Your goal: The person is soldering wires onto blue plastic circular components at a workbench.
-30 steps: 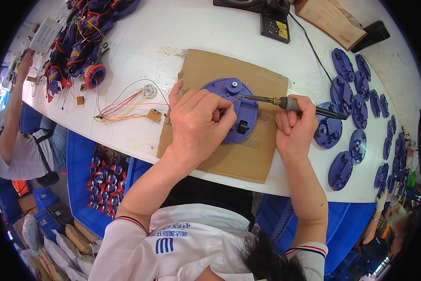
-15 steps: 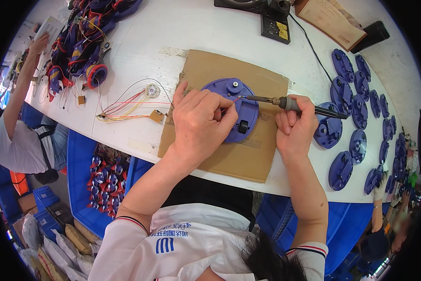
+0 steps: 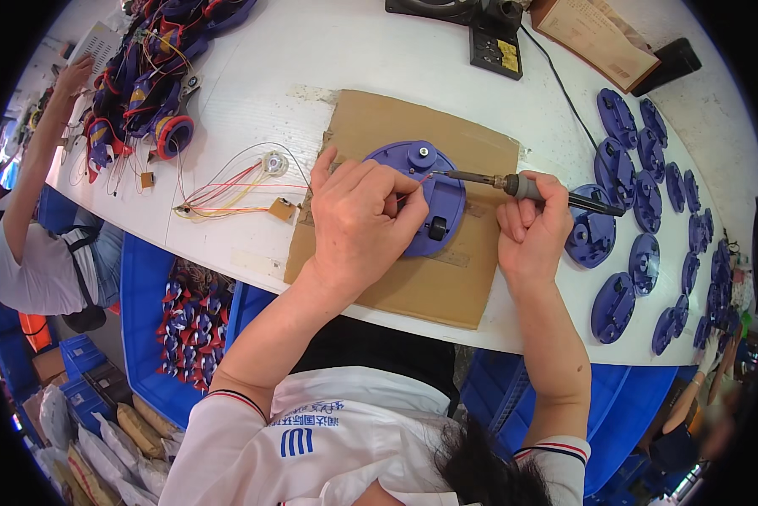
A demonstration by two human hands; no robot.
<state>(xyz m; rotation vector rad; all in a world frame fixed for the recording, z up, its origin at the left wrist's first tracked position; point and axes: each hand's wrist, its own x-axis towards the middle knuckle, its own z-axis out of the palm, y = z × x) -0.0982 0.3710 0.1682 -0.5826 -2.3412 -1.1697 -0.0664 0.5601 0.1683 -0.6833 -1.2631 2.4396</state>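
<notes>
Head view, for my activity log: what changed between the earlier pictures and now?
At left, a co-worker's bare hand moved up and right, beside the white slotted box. The silver round speaker and the left hand shifted slightly right. At far right, by another's pale gloved hand, a purple oval plastic base lies further left. Unchanged: the right hand holds the grey-handled soldering iron, the left pinches a thin red wire.

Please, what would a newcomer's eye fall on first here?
Probably the soldering iron in the right grip, at the centre, its tip over a purple part lying on brown cardboard. Next come similar purple parts at right and a wired purple-and-red heap at upper left.
</notes>
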